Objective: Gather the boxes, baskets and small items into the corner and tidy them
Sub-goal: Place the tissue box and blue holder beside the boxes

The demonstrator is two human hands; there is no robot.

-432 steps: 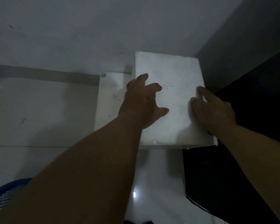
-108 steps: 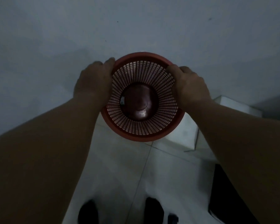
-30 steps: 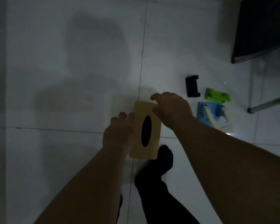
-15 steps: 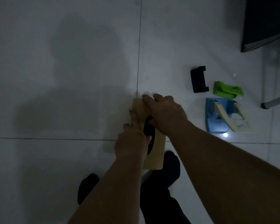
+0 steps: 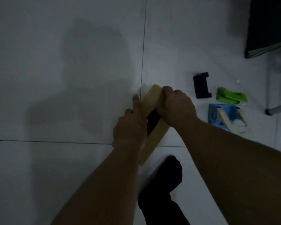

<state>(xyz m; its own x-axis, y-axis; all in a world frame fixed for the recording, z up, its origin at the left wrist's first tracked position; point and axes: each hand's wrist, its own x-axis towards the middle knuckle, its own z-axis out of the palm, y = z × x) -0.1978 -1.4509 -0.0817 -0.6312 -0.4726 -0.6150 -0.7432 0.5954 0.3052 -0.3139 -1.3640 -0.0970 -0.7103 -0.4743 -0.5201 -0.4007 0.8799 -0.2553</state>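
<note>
A tan wooden tissue box (image 5: 153, 101) with a dark oval slot is lifted off the white tiled floor and tilted. My left hand (image 5: 131, 127) holds its left side, index finger pointing straight along the edge. My right hand (image 5: 175, 106) grips the far right end, fingers curled over the top. To the right on the floor lie a small black holder (image 5: 201, 85), a green plastic piece (image 5: 230, 96) and a blue plastic item (image 5: 224, 118) with a cream strip across it.
A black cabinet or board (image 5: 269, 26) stands at the top right. A metal leg (image 5: 277, 109) touches the floor at the right edge. My foot in a dark sock (image 5: 165, 172) stands just below the box.
The box has been raised from the floor and turned clockwise. My right hand moved from the slot toward the far end; my left index finger is now stretched out.
</note>
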